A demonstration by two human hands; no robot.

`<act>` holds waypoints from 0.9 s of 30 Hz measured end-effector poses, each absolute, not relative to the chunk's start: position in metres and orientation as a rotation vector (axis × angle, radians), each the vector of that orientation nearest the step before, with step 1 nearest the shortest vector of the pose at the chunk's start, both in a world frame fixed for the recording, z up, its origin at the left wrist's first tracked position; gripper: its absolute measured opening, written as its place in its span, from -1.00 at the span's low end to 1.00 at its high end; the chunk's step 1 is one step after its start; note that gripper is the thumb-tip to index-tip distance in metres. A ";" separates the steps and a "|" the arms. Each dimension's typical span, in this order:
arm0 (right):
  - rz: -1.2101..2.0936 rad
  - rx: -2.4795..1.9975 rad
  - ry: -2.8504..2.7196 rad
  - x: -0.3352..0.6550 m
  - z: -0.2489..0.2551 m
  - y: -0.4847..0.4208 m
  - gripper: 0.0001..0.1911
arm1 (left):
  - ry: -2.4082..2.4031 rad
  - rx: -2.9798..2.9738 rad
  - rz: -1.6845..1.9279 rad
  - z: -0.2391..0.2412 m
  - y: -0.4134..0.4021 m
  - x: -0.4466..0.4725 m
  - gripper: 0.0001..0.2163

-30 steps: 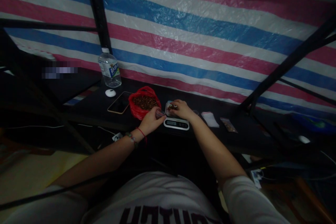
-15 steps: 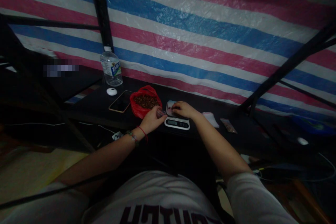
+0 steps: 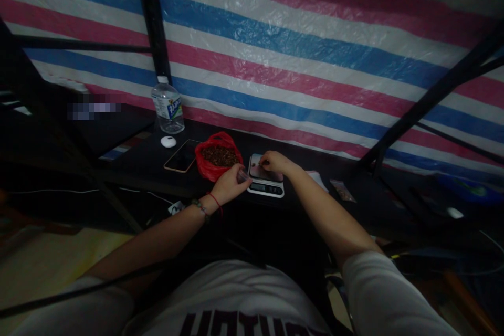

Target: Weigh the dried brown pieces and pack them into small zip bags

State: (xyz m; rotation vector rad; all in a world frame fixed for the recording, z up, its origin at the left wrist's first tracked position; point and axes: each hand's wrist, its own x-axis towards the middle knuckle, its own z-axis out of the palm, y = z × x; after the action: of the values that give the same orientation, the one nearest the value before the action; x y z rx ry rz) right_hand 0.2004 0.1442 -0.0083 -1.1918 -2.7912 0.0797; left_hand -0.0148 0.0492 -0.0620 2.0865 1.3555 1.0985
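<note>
My left hand [image 3: 226, 186] is closed around a small clear plastic bag [image 3: 243, 174], just left of the kitchen scale [image 3: 265, 189]. My right hand [image 3: 279, 163] reaches over the scale's tray from the right, with its fingertips pinched together low over the plate. Whatever is between those fingertips is too small to make out. A small dark piece [image 3: 253, 164] lies on the tray beside them. Behind my left hand stands an open red plastic bag [image 3: 207, 166] full of small brown pieces [image 3: 220, 155], like nuts or beans.
A phone [image 3: 181, 156], a white computer mouse [image 3: 168, 142] and a large clear bottle [image 3: 169, 110] are on the left. To the right lie white plastic bags [image 3: 317, 179] and a small filled bag [image 3: 342, 190]. Black frame bars [image 3: 417, 102] and a striped sheet [image 3: 275, 63] enclose the desk.
My right hand's fingers have drawn together and sit slightly higher off the tray, so more of the plate shows. My left hand still holds the small bag near the scale.
</note>
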 end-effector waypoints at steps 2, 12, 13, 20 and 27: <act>0.060 -1.206 -2.815 0.198 -0.006 0.145 -0.73 | 1.363 2.086 1.089 -0.061 0.049 -0.014 -0.57; 0.063 -1.242 -2.728 0.200 -0.004 0.148 -0.76 | 1.353 2.044 1.124 -0.051 0.060 0.001 -0.62; 0.096 -1.267 -2.674 0.201 -0.003 0.148 -0.75 | 1.347 2.041 1.129 -0.050 0.062 0.004 -0.63; 0.434 -1.245 -2.234 0.190 0.001 0.147 -0.78 | 1.420 2.047 1.075 -0.044 0.075 0.026 -0.56; 0.278 -1.098 -2.037 0.163 -0.005 0.132 -0.80 | 1.532 1.948 1.106 -0.040 0.092 0.034 -0.57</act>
State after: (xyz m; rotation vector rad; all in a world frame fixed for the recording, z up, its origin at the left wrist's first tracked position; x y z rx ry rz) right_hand 0.1634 0.1317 -0.0048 -1.0979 -2.0368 0.2782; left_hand 0.0341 0.0916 -0.0396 1.9479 1.5316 1.1060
